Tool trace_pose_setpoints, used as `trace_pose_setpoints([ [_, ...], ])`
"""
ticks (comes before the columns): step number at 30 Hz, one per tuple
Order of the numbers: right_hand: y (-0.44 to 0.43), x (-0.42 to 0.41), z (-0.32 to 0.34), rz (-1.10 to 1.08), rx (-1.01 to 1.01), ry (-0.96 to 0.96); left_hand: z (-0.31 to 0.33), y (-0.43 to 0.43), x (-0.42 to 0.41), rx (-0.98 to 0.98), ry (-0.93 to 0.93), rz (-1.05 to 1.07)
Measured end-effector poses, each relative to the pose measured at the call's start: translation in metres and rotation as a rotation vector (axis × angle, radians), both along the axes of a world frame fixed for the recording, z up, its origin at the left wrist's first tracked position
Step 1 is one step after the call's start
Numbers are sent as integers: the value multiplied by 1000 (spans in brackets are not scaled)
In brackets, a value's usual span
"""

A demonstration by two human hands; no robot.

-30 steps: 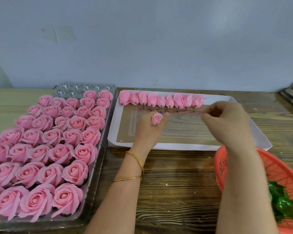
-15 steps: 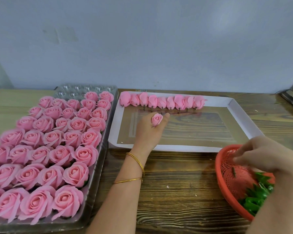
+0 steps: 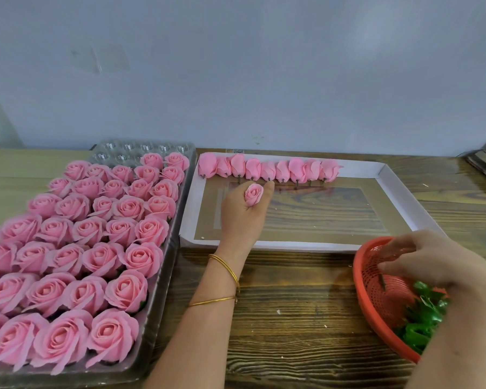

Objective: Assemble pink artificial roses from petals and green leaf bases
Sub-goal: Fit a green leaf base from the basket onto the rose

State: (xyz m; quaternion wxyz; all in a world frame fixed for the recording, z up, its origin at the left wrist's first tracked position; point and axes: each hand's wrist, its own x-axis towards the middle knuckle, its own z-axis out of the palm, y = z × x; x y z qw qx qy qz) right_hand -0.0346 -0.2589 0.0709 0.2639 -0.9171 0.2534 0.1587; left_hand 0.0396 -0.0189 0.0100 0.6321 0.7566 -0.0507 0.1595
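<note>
Pink rosebud [image 3: 253, 194] pinched between left hand [image 3: 243, 217] fingers | right hand [image 3: 424, 265] fingers bent into red basket [image 3: 358, 276], green leaf bases [image 3: 424, 315] just beside them; whether they grip anything cannot be told

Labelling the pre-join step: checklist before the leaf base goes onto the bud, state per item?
1. Grip on rose bud: ok, left hand pinches it over the white tray.
2. Reach: right hand is in the red basket, ok.
3. Leaf base picked up: cannot tell, the hand hides it.
4. Stock of green leaf bases in basket: ok, a pile shows.
5. Free cups in clear tray beside finished roses: ok, empty ones at its far end.
</note>
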Motion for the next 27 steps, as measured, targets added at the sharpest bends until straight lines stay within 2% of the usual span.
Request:
trace_pose_setpoints([
  [12,-3,-3,-3,-73,65,39,-2,0,2,-34,1,28],
  [27,5,2,-2,41,-7,143,-2,1,1,-30,15,42],
])
